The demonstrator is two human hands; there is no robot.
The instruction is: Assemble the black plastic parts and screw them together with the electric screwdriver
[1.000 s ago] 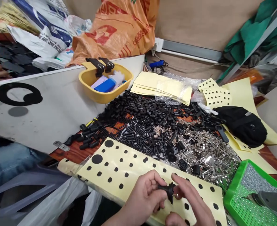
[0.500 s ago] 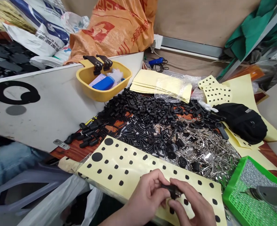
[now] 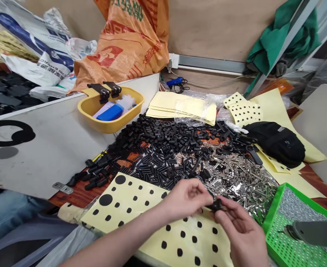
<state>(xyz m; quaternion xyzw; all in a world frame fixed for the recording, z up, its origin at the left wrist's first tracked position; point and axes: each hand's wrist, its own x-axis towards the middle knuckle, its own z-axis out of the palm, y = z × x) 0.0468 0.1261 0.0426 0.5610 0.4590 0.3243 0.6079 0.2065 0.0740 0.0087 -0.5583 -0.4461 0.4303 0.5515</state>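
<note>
Above the yellow dotted sheet (image 3: 152, 226), my two hands meet at a small black plastic part (image 3: 216, 204). My right hand (image 3: 239, 224) pinches it between thumb and fingertips. From the other side, my left hand (image 3: 188, 198) has closed thumb and fingers on the part's near-left end. The part's details are small and half covered by fingertips. Just beyond the hands are a heap of thin metal pieces (image 3: 232, 174), ribbed black pieces (image 3: 154, 167) and a pile of black plastic fittings (image 3: 163, 137).
At right a green basket (image 3: 271, 215) holds tiny metal pieces, with a grey electric screwdriver (image 3: 316, 233) reaching over it. A black cap (image 3: 277, 142) lies behind. A yellow bin (image 3: 110, 126) hangs on the left white partition (image 3: 46, 159). Stacked yellow sheets (image 3: 180, 104) lie at the back.
Both hands have moved up and away over the sheet, towards the heaps, with the black plastic part between them. My left forearm now reaches further across. The camera view has shifted slightly.
</note>
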